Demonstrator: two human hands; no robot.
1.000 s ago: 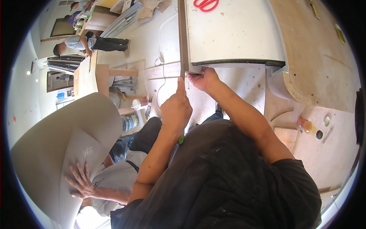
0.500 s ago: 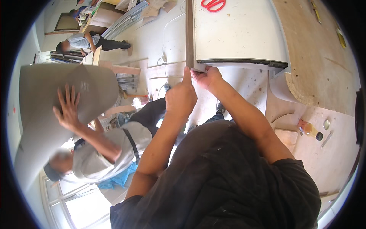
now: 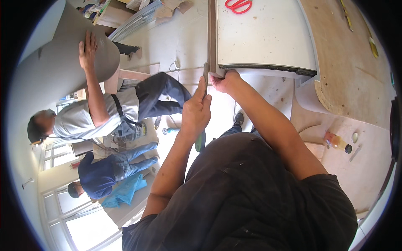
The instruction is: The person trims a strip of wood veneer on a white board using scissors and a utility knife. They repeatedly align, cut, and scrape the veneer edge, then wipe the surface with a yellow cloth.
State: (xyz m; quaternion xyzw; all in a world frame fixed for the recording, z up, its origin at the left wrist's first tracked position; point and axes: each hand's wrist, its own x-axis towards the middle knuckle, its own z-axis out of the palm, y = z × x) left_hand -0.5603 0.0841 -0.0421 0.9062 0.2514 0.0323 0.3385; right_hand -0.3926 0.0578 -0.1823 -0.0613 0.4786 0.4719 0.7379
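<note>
My left hand [image 3: 195, 113] is closed around a slim flat tool that looks like a file [image 3: 206, 69]. Its grey blade runs up along my index finger, and its green handle [image 3: 198, 143] shows below my fist. The blade tip is close to the lower end of a long brown strip [image 3: 212, 33], which runs along the left edge of a white board [image 3: 264, 37]. At that lower end, my right hand [image 3: 226, 82] is closed on the strip's bent end, its fingertips partly hidden under the board's near edge.
Red-handled scissors [image 3: 238, 6] lie on the white board. A curved plywood panel [image 3: 351, 62] stands at right, with a bottle [image 3: 339, 142] below it. At left a co-worker [image 3: 96, 108] handles a large grey sheet [image 3: 71, 50]; another person [image 3: 100, 175] bends near the windows.
My left hand has drawn slightly back from the strip, and the file now shows in it. The co-worker has moved away with the grey sheet, uncovering another person.
</note>
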